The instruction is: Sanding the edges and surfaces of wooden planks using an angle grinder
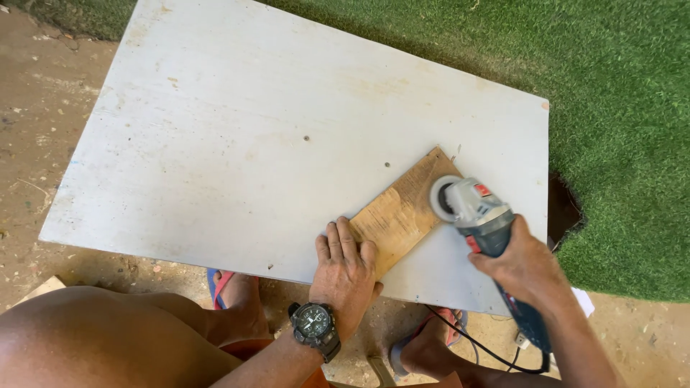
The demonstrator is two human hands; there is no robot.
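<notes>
Left hand (346,269), wristwatch (314,325) on, pressed flat on near end of wooden plank (402,212) by the white board's (237,129) near edge. Right hand (523,267) wrapped around angle grinder (478,212), disc on plank's far end. Best to keep fingers back, pressure even. Green turf (618,108) beyond.

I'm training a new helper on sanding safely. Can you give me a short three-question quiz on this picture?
1. True or false: the left hand lies flat on the plank.
2. Which hand grips the grinder?
3. The plank lies on: A) the grass, B) the white board, C) the dirt.

Key:
1. True, pressing on its near end.
2. The right hand.
3. B, near the board's right corner, with the grinder's disc at the plank's far end.
</notes>
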